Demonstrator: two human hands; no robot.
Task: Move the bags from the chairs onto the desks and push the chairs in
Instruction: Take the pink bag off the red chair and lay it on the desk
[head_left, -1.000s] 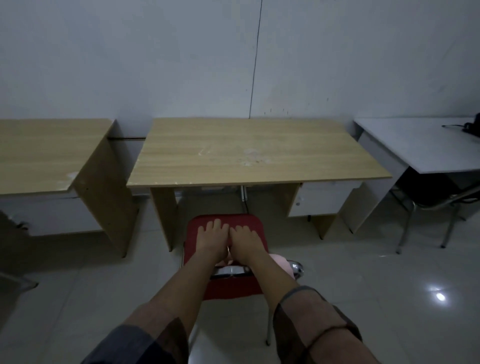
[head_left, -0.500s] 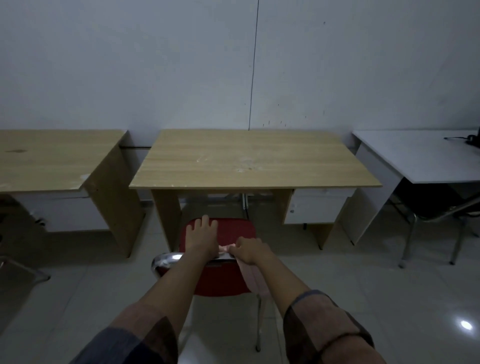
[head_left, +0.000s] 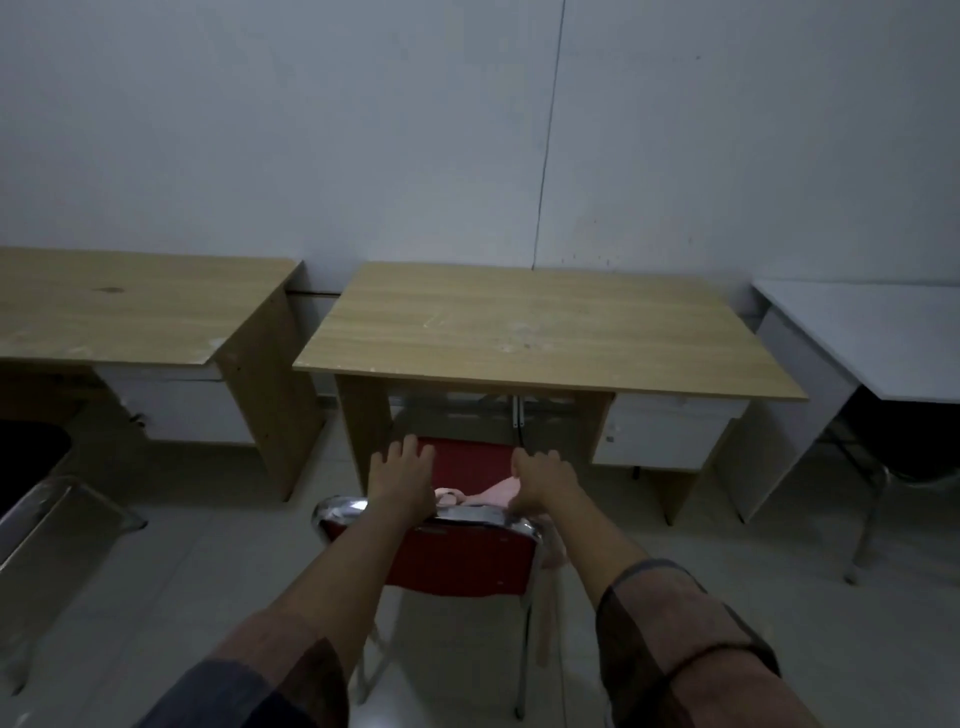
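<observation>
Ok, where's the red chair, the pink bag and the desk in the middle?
red chair (head_left: 457, 558): head view, on the back of its red backrest.
pink bag (head_left: 498, 491): head view, on the pink fabric lying on the seat between the two hands.
middle desk (head_left: 545, 327): head view, on its bare wooden top.

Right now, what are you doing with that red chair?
A person stands behind the red chair, both arms stretched out over its shiny metal backrest. The left hand lies with fingers spread above the seat. The right hand is curled around a pink bag that sits on the seat. The chair is in front of the middle wooden desk, its seat only partly under it. So the bag is not yet on the desk, and the chair is not pushed in.
</observation>
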